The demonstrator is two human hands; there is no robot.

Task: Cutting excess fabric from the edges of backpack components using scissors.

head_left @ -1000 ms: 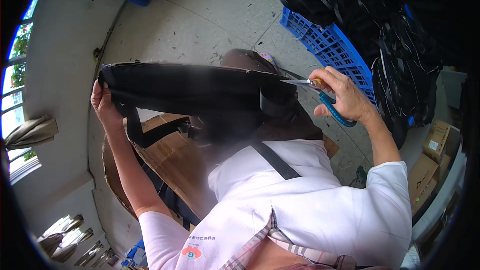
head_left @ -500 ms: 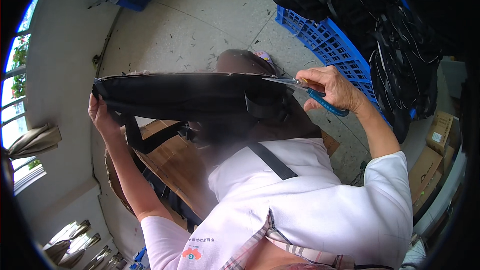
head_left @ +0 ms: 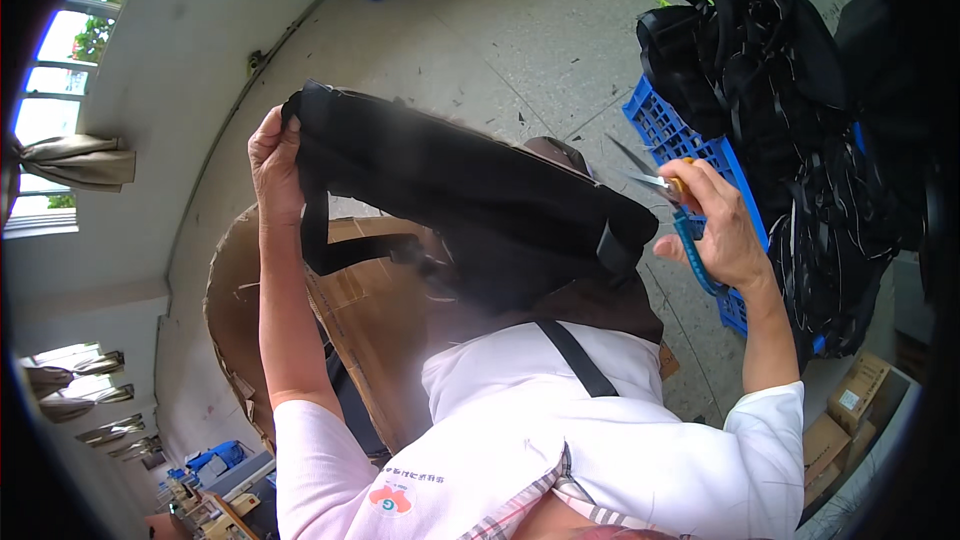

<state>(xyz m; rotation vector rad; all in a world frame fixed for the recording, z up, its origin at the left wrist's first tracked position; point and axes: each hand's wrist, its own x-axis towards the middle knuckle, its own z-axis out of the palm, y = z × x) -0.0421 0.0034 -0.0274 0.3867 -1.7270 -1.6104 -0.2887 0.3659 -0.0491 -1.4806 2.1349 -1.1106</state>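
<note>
A long black fabric piece with straps (head_left: 440,155) stretches slantwise across my lap, its upper edge showing a paler seam. My left hand (head_left: 275,155) pinches its far left corner and holds it up. In my right hand (head_left: 725,230) is a pair of blue-handled scissors (head_left: 690,240), blades parted and pointing up and left, away from the fabric. The right end of the fabric lies just left of the scissors, with a loop of black strap (head_left: 615,252) hanging there. A black strap (head_left: 365,255) dangles below the left part.
A cardboard box (head_left: 235,320) stands at my left with dark items in it. To the right, a blue plastic crate (head_left: 665,125) is heaped with black strapped goods (head_left: 800,120). Small cardboard cartons (head_left: 845,400) sit at lower right. Scraps dot the floor (head_left: 480,50).
The scissors have come away from the fabric's upper edge, moving right. My left hand has risen and shifted right, and the fabric now slopes down to the right. The view has turned somewhat.
</note>
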